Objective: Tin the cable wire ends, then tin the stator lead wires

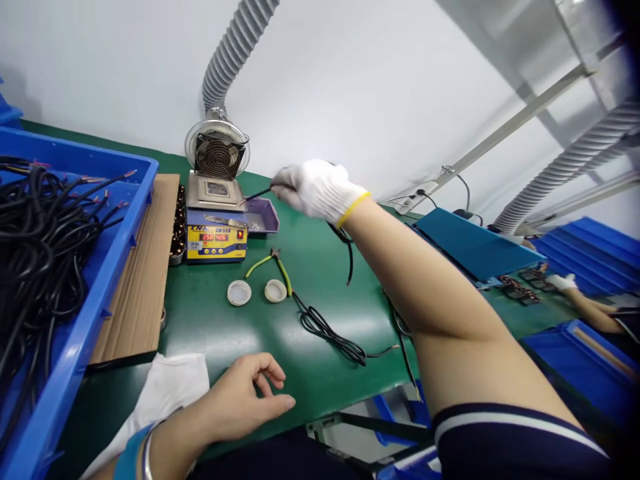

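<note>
Bare left hand [240, 400] above the bench [215, 333], grip apart; gloved right hand [313, 190], grip clamped on a cable [259, 194], its tip beside the solder pot [216, 233]. Coiled cord [346, 347] lies near the cutters [284, 275].

The right arm [395, 267] is stretched forward, slightly bent at the elbow [455, 340], and the gloved right hand [315, 189] is held out with its fingertips [278, 189] pinched together. The bare left hand [245, 399] is held nearer the body, its fingers [267, 368] loosely curled and its thumb [280, 404] extended apart from them.
</note>
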Tool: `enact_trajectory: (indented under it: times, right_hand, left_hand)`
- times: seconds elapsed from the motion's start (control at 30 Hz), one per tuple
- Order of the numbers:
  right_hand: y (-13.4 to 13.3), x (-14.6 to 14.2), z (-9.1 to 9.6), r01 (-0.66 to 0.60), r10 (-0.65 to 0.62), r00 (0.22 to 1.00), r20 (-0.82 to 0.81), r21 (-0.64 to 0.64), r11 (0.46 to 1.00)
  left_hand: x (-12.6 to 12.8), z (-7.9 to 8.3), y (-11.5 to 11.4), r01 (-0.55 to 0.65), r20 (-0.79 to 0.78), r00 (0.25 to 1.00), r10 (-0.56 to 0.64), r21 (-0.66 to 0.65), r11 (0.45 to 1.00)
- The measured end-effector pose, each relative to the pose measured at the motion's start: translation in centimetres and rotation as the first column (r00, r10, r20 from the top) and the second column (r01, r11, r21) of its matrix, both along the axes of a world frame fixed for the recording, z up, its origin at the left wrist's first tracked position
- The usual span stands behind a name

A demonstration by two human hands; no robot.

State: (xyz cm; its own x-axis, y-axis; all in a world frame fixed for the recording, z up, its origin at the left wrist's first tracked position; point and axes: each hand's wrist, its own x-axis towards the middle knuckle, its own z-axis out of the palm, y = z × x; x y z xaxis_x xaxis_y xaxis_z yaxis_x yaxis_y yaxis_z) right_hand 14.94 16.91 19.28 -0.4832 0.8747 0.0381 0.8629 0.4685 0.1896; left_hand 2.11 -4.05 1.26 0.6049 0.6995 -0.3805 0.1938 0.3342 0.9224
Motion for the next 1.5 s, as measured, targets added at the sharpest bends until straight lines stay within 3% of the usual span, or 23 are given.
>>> enact_trajectory:
  times: [0.1, 0.2, 0.33, 0.53, 0.67, 0.8, 0.93, 1.03, 1.13, 1.2, 1.27, 1.37, 1.5]
  right_hand:
    - [4.1, -3.1, 1.9, 0.014, -0.018, 0.998, 0.056, 0.063, 0.998]
    - [6.7, -6.4, 2.5, 0.012, -0.022, 0.994, 0.109, 0.089, 0.996]
    - [8.6, -9.6, 1.8, 0.014, -0.027, 0.985, 0.17, 0.079, 0.997]
    - [10.4, -10.9, -0.4, -0.029, 0.016, 0.988, 0.155, 0.082, 0.996]
    - [10.1, -11.0, -1.0, 0.014, -0.026, 0.977, 0.21, 0.059, 0.998]
    - [8.9, -9.9, 0.5, 0.018, -0.024, 0.991, 0.131, 0.047, 0.999]
    - [6.5, -6.7, 2.9, -0.088, 0.091, 0.995, -0.044, 0.063, 0.994]
    - [3.8, -4.0, 3.5, -0.132, 0.137, 0.948, -0.286, 0.037, 0.991]
    - [0.9, -2.1, 2.6, -0.122, 0.065, 0.81, -0.582, -0.06, 0.991]
    - [-0.9, -1.5, 1.3, -0.16, -0.014, 0.636, -0.771, -0.149, 0.976]
    - [-2.4, -1.2, -0.1, -0.217, -0.106, 0.411, -0.905, -0.21, 0.953]
    - [-3.9, -0.6, -1.7, -0.234, -0.224, 0.101, -0.969, -0.242, 0.942]
    - [-4.3, 0.7, -2.3, -0.163, -0.31, -0.149, -0.939, -0.286, 0.944]
  left_hand:
    - [0.0, -0.1, 0.1, -0.014, -0.001, 1.0, 0.014, 0.004, 1.0]
    - [0.0, -0.3, 0.3, -0.03, 0.007, 1.0, 0.03, 0.011, 0.999]
    - [-0.1, -0.5, 0.3, -0.047, 0.035, 0.998, 0.047, 0.004, 0.999]
    - [-0.1, 0.3, 0.3, -0.039, 0.038, 0.999, 0.039, -0.018, 0.999]
    - [-0.1, 0.6, 0.4, -0.034, 0.024, 0.999, 0.035, -0.018, 0.999]
    - [0.0, 0.3, 0.3, -0.06, 0.043, 0.997, 0.06, -0.013, 0.998]
    - [0.0, 0.1, 0.3, -0.077, 0.058, 0.995, 0.079, -0.024, 0.997]
    - [-0.1, 0.1, 0.2, -0.106, 0.081, 0.991, 0.108, -0.027, 0.994]
    - [0.0, -0.1, 0.1, -0.135, 0.117, 0.984, 0.136, -0.019, 0.991]
    - [0.1, -0.3, 0.0, -0.144, 0.135, 0.98, 0.147, -0.032, 0.989]
    - [0.3, -0.4, -0.3, -0.127, 0.161, 0.978, 0.134, -0.052, 0.991]
    - [0.5, -0.5, -1.0, -0.036, 0.228, 0.972, 0.05, -0.066, 0.997]
    - [0.5, -0.3, -1.9, 0.195, 0.32, 0.935, -0.155, -0.097, 0.976]
